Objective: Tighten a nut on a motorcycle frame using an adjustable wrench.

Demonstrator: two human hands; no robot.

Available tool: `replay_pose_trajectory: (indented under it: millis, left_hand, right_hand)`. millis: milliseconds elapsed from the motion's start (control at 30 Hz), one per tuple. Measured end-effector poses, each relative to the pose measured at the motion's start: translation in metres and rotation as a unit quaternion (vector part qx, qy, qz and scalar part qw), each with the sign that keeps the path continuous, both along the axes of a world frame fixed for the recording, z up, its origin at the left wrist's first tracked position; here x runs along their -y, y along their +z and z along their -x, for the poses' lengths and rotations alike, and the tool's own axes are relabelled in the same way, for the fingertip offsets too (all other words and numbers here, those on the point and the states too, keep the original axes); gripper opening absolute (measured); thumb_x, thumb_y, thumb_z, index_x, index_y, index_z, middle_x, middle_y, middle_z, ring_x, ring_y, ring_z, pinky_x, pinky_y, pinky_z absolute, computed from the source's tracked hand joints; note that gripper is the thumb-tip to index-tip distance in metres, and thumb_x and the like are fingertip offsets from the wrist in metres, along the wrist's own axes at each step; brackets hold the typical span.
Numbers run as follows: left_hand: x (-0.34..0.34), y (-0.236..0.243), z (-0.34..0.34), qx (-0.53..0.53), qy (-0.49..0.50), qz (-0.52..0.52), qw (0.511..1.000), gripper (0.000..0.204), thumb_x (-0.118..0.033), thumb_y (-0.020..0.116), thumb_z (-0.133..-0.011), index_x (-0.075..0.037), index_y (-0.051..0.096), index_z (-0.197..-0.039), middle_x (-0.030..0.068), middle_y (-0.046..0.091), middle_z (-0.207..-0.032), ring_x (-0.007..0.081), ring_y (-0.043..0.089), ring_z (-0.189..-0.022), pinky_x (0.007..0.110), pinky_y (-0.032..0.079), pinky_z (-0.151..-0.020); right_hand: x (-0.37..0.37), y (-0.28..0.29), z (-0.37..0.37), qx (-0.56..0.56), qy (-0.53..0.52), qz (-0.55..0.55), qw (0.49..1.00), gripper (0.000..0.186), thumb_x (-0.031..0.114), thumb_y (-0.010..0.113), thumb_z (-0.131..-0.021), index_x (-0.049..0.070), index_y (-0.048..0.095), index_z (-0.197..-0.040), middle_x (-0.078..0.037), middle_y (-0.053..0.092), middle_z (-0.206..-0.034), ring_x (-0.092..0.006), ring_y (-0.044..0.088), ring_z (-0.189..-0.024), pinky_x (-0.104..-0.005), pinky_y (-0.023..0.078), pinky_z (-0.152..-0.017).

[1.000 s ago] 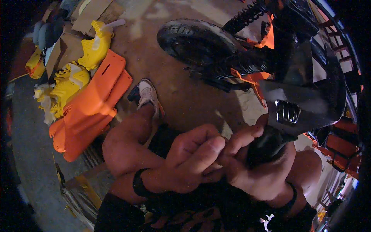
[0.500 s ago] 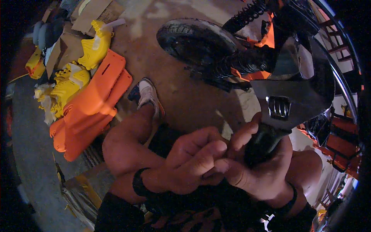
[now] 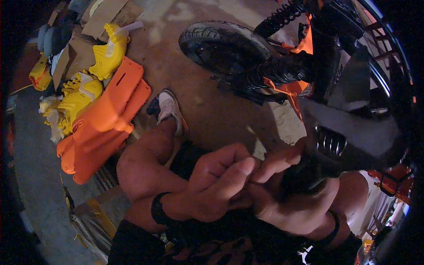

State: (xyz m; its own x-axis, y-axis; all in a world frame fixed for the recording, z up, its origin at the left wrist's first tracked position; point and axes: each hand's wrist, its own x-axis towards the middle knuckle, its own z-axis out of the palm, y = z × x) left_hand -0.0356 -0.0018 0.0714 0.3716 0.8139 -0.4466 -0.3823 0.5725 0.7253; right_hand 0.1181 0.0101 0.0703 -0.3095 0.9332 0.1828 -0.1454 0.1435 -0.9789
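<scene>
My right hand (image 3: 291, 203) is wrapped round the dark handle of what looks like a black power tool (image 3: 353, 141), its wide body showing a slotted vent. The thumb and index finger of that hand reach toward my left hand (image 3: 221, 181). Closed, with thumb against curled fingers, the left hand meets the right fingertips over my lap. Anything small between the fingertips is hidden. Just beyond the tool is a partly stripped motorcycle (image 3: 287, 73) with black springs and orange parts.
Its wheel (image 3: 221, 46) stands ahead of me. Orange plastic panels (image 3: 104, 123) lie on the left, beside yellow parts (image 3: 79, 99) partly covered in pale wrapping. Cardboard (image 3: 104, 20) is at the far left. My shoe (image 3: 170, 108) rests on the brown floor (image 3: 212, 117).
The black power tool has swung to the right and tilted in my right hand, covering more of the background there. My left hand has barely moved, still closed near the right fingertips.
</scene>
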Motion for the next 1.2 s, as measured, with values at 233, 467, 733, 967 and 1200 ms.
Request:
replay_pose_trajectory:
  millis: [233,467,733,967,1200]
  left_hand:
    - [-0.001,0.004,-0.004,-0.055,0.018,-0.051,0.997,0.016,-0.02,0.041,-0.091,-0.006,0.044,-0.084,-0.0028,0.048,-0.07,0.0014,0.04,-0.059,0.018,0.034,-0.051]
    - [0.004,-0.009,0.0,-0.025,-0.006,-0.034,0.999,0.015,-0.018,0.043,-0.09,-0.005,0.045,-0.083,-0.0023,0.048,-0.07,0.002,0.042,-0.059,0.018,0.034,-0.05]
    - [-0.002,-0.002,-0.005,-0.199,0.019,-0.166,0.966,0.014,-0.015,0.045,-0.088,-0.003,0.045,-0.079,-0.002,0.044,-0.065,0.0026,0.039,-0.059,0.02,0.033,-0.05]
    - [-0.006,-0.001,-0.001,-0.196,-0.026,-0.159,0.967,0.014,-0.014,0.045,-0.087,-0.003,0.046,-0.078,-0.0019,0.044,-0.065,0.0029,0.039,-0.06,0.021,0.033,-0.049]
    - [-0.003,-0.002,0.0,-0.058,-0.023,-0.075,0.995,0.015,-0.018,0.044,-0.088,-0.005,0.045,-0.081,-0.002,0.046,-0.066,0.0032,0.04,-0.056,0.02,0.032,-0.047]
  right_hand:
    - [0.003,0.002,0.0,0.019,-0.003,0.021,1.0,0.054,-0.007,0.067,-0.061,0.001,0.033,-0.103,-0.01,0.054,-0.077,-0.0125,0.055,-0.069,-0.0219,0.044,-0.06]
    - [0.004,0.005,-0.001,0.026,-0.01,0.048,0.998,0.051,-0.007,0.066,-0.061,0.001,0.035,-0.101,-0.009,0.053,-0.077,-0.0118,0.055,-0.069,-0.0211,0.043,-0.061]
    - [0.003,0.007,0.0,0.028,-0.013,0.077,0.997,0.047,-0.008,0.064,-0.062,0.0,0.036,-0.099,-0.008,0.052,-0.076,-0.0111,0.054,-0.068,-0.0203,0.043,-0.061]
    - [0.002,0.007,0.0,0.03,-0.017,0.108,0.994,0.044,-0.008,0.063,-0.062,0.0,0.037,-0.097,-0.007,0.052,-0.076,-0.0105,0.053,-0.068,-0.0195,0.042,-0.061]
    - [0.002,-0.002,-0.002,0.079,-0.008,0.048,0.996,0.051,-0.012,0.063,-0.061,0.0,0.034,-0.102,-0.008,0.051,-0.078,-0.0114,0.054,-0.07,-0.0207,0.043,-0.061]
